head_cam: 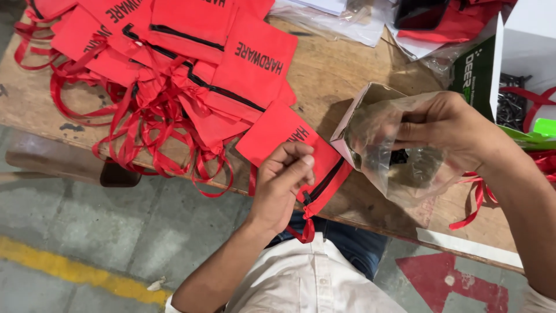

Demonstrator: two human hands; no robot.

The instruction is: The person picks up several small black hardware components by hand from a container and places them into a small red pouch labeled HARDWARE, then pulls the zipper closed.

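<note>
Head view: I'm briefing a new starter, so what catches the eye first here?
The heap of red zip pouches with tangled ribbons fills the upper left of the wooden table. At the table's near edge, the left hand rests on one red pouch, while the right hand holds a clear plastic bag with small dark items inside.

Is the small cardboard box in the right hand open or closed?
Open: the small cardboard box shows raised flaps beside the clear plastic bag that the right hand holds.

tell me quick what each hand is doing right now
Left hand: closed, pinching the edge of a flat red fabric zip pouch.
Right hand: closed, holding a clear plastic bag with small dark pieces inside.
</note>
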